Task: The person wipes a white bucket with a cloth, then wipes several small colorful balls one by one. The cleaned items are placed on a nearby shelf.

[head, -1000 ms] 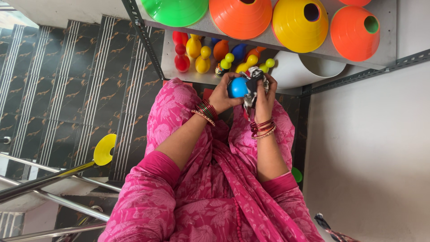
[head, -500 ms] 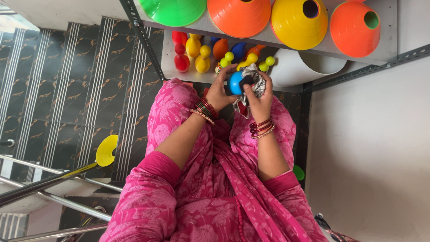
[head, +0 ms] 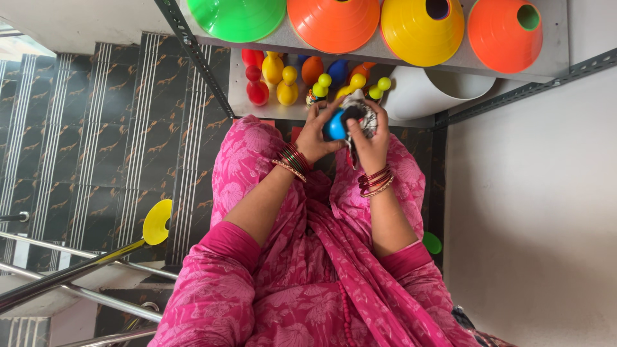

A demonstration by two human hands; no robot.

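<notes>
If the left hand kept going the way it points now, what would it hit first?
Likely the small yellow-green balls and yellow skittles on the lower shelf just beyond the left hand, which grips a blue ball; depth is unclear.

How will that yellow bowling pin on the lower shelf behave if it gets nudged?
The yellow pin stands upright on a narrow base, so it would probably tip easily. Its rounded body suggests it would then roll. It looks like glossy plastic, likely light, and could knock the red pin right beside it.
</notes>
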